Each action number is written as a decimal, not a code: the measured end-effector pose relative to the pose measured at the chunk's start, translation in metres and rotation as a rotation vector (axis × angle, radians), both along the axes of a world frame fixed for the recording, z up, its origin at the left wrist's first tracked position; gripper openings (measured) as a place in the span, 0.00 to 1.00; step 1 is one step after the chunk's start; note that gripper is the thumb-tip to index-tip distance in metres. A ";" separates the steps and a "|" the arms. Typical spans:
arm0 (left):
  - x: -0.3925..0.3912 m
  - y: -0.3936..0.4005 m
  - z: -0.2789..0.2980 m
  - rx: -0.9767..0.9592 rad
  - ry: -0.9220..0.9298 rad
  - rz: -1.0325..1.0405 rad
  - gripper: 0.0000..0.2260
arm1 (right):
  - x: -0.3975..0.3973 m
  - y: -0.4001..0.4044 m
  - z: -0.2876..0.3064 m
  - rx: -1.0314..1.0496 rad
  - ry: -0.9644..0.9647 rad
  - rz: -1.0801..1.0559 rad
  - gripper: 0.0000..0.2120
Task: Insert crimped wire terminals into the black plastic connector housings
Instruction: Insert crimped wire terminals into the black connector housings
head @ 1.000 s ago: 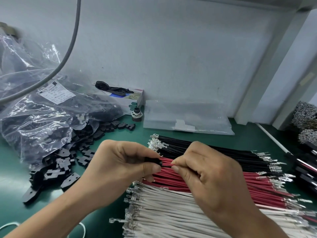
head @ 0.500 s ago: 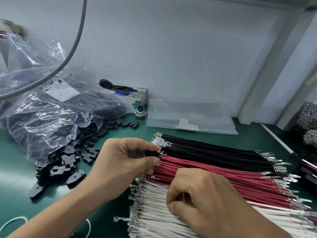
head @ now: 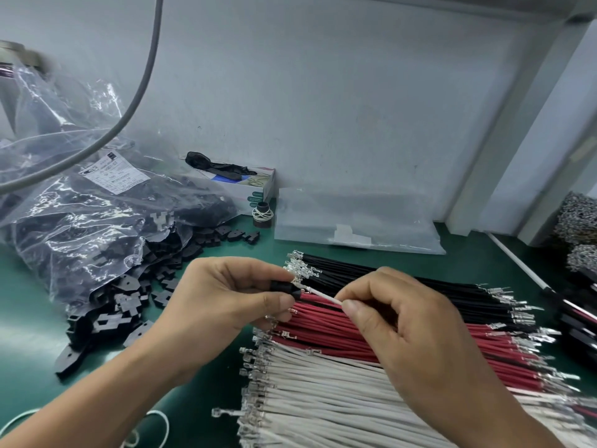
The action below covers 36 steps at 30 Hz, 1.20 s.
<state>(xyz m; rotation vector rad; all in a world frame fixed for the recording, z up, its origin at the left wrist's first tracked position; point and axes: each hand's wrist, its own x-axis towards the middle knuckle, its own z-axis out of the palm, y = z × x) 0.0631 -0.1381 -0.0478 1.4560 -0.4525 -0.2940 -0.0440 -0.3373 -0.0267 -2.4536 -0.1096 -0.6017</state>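
Head view: left hand (head: pixel 226 299) is pinching the rigid housing (head: pixel 283 287) while right hand (head: pixel 394 318) is gripping the limp white wire (head: pixel 323 295) just behind its crimp.

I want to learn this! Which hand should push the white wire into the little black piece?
The right hand, probably. It already pinches the white wire, whose metal tip sits right at the black housing. The left hand grips that housing, so it is busy keeping it steady.

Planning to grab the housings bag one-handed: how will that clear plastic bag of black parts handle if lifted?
The bag is probably heavy: it bulges with black parts. Likely floppy, since its film is crumpled. Housings already lie loose at its mouth, so more may spill.
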 end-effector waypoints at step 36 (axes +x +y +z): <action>0.001 0.006 0.001 0.018 0.028 -0.083 0.14 | 0.011 0.005 -0.020 -0.171 -0.347 -0.021 0.05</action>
